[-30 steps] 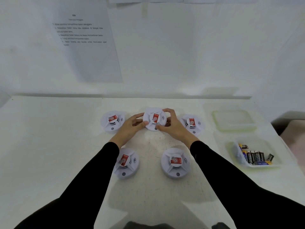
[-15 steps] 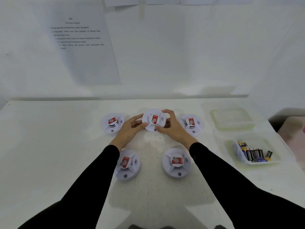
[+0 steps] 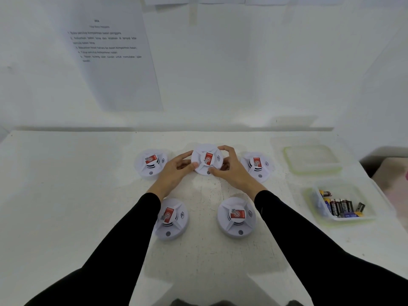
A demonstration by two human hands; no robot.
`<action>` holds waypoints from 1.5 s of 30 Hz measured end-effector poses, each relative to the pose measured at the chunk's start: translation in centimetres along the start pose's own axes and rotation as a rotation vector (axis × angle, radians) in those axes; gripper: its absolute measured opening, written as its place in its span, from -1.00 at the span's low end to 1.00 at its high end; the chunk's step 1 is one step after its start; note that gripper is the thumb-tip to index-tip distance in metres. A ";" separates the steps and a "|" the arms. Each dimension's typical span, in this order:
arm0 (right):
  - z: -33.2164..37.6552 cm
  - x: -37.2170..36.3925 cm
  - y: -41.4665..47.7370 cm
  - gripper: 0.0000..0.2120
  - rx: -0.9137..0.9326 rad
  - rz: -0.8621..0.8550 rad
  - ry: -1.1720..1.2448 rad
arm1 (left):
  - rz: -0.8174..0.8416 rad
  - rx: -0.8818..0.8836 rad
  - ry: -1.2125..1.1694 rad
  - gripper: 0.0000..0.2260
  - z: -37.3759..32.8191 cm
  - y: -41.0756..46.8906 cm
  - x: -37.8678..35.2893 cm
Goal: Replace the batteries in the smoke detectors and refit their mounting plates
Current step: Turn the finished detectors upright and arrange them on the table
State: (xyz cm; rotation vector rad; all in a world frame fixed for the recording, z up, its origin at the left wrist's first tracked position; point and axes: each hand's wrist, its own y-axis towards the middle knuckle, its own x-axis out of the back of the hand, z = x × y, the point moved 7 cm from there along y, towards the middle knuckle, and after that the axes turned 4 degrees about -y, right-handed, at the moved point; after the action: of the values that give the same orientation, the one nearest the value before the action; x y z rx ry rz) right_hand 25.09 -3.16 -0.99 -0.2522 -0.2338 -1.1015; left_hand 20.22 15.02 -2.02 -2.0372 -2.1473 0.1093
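Several round white smoke detectors with red labels lie face up on the white table (image 3: 66, 195). The middle back detector (image 3: 206, 159) is gripped on both sides: my left hand (image 3: 174, 171) holds its left rim, my right hand (image 3: 231, 171) its right and near rim. It looks slightly raised off the table. Other detectors rest at back left (image 3: 151, 163), back right (image 3: 257, 165), front left (image 3: 170, 218) and front right (image 3: 236, 216). A clear tray (image 3: 368, 208) at the right holds several batteries (image 3: 341, 208).
A clear lid or empty container (image 3: 312, 159) with a green rim lies behind the battery tray. A printed instruction sheet (image 3: 114, 54) hangs on the white wall behind the table. The table's right edge drops off beyond the trays.
Both hands have stayed on the middle back detector; it has shifted very slightly, and my right fingers have curled further over its far rim.
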 end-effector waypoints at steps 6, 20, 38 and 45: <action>0.4 0.0 -0.3 -0.38 -0.001 0.012 0.000 | -0.008 -0.007 0.002 -0.54 -0.2 -0.1 -0.1; 0.7 0.0 -1.1 -0.41 -0.034 0.071 0.028 | -0.014 -0.008 -0.033 -0.54 -0.1 -0.2 0.1; 0.9 0.0 -1.3 -0.41 -0.032 0.071 0.036 | -0.013 -0.023 -0.047 -0.55 -0.4 -0.5 0.0; 1.0 0.0 -1.4 -0.40 -0.035 0.077 0.033 | -0.015 -0.030 -0.061 -0.56 -0.5 -0.6 -0.2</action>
State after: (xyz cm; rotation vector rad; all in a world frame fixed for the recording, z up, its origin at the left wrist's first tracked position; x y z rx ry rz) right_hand 23.73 -3.44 0.10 -0.2721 -0.1737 -1.0335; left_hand 19.69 14.79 -1.41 -2.0593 -2.2130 0.1398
